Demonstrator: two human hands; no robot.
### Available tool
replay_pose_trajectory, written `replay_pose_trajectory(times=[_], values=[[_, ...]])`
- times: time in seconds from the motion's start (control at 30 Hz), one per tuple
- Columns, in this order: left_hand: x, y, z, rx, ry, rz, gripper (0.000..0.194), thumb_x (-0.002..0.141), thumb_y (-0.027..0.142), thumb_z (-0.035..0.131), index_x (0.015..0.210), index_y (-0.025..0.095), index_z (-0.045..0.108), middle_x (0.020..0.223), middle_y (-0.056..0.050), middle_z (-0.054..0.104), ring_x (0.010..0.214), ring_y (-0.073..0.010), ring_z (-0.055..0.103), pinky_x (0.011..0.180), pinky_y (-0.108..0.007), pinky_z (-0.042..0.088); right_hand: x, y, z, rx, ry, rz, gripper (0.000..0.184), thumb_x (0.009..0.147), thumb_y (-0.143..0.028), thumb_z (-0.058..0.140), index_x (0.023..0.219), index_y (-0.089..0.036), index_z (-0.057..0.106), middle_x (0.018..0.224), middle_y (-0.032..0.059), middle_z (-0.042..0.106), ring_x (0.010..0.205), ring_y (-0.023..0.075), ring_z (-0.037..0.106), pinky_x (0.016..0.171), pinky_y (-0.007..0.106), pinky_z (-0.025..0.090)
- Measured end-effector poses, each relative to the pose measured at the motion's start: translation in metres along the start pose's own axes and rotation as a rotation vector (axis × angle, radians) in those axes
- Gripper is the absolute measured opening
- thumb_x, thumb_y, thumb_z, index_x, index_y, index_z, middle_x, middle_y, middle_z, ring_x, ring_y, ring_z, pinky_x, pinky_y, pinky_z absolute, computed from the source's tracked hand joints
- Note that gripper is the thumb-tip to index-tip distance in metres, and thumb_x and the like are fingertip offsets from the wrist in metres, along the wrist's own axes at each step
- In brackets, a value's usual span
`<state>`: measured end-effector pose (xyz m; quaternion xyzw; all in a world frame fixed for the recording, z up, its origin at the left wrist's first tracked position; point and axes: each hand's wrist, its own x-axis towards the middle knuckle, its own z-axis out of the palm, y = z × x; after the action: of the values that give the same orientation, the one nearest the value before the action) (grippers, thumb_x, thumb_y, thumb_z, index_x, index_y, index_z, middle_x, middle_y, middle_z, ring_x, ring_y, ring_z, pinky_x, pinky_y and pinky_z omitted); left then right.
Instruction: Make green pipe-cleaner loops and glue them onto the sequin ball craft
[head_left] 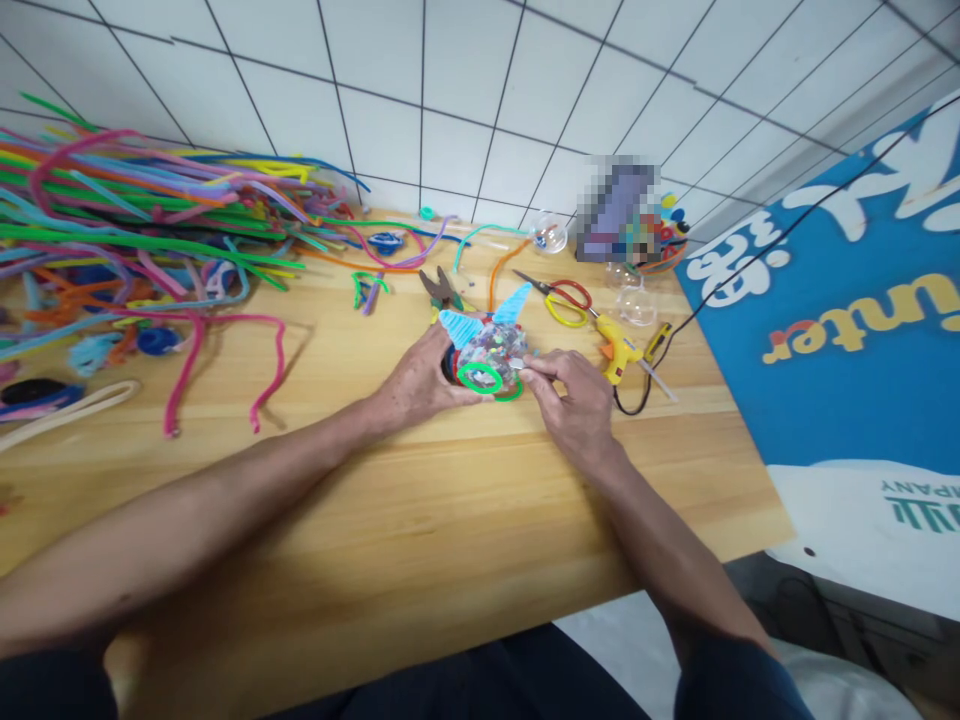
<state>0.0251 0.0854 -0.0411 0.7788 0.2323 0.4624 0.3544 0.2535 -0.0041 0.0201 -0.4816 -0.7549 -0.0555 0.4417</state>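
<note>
Pale wooden tabletop under multicoloured pipe cleaners heaped far left. Clasps in the left hand, over mid-table, a silvery craft figure with blue ear-like points. Just beyond the right hand, a yellow glue gun; behind the figure, scissors and pliers. Pinches in the right hand, at the figure's side, a pale piece too small to identify.

Wooden tabletop: heaped fuzzy stems, pliers, scissors, glue gun, clear globes, apparently plastic.

Figure: shiny, rough
Ears: fuzzy, matt
Bench: smooth wood
Glue gun: smooth plastic
Ball: glossy
</note>
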Motion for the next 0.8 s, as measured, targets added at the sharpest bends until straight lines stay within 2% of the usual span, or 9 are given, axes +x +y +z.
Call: replay_pose_trajectory(times=[0.2,0.33,0.6,0.8], values=[[0.001,0.009,-0.003,0.064,-0.037,0.036,0.086,0.080,0.044,0.101,0.153,0.023,0.059,0.155,-0.017,0.070,0.147,-0.0362,0.068,0.126,-0.052,0.055,0.005,-0.007,0.001,-0.006,-0.011,0.138,0.008,0.106,-0.028,0.074,0.102,-0.027,0.081,0.092,0.0026,0.086,0.081,0.0208,0.078,0.076,0.037,0.063],[0.003,0.009,-0.004,0.062,-0.042,0.018,0.090,0.077,0.050,0.102,0.153,0.023,0.059,0.153,-0.017,0.072,0.144,-0.0376,0.070,0.123,-0.053,0.058,0.006,-0.005,-0.004,0.072,-0.007,0.202,0.007,0.104,-0.031,0.076,0.102,-0.027,0.082,0.093,0.0028,0.086,0.080,0.0209,0.080,0.073,0.035,0.065],[0.004,0.006,-0.002,0.051,-0.026,-0.052,0.092,0.073,0.051,0.103,0.150,0.021,0.061,0.153,-0.019,0.071,0.142,-0.0388,0.070,0.123,-0.055,0.057,-0.002,0.004,-0.013,0.067,-0.093,0.123,0.008,0.105,-0.031,0.076,0.105,-0.027,0.083,0.088,0.0024,0.084,0.075,0.0190,0.077,0.068,0.033,0.062],[0.002,0.004,0.000,0.028,-0.006,-0.089,0.087,0.076,0.060,0.100,0.144,0.019,0.063,0.141,-0.019,0.076,0.131,-0.0380,0.074,0.115,-0.055,0.060,-0.002,0.005,-0.010,-0.007,-0.056,0.041,0.005,0.105,-0.026,0.076,0.105,-0.027,0.081,0.085,0.0022,0.083,0.075,0.0198,0.076,0.070,0.035,0.060]])
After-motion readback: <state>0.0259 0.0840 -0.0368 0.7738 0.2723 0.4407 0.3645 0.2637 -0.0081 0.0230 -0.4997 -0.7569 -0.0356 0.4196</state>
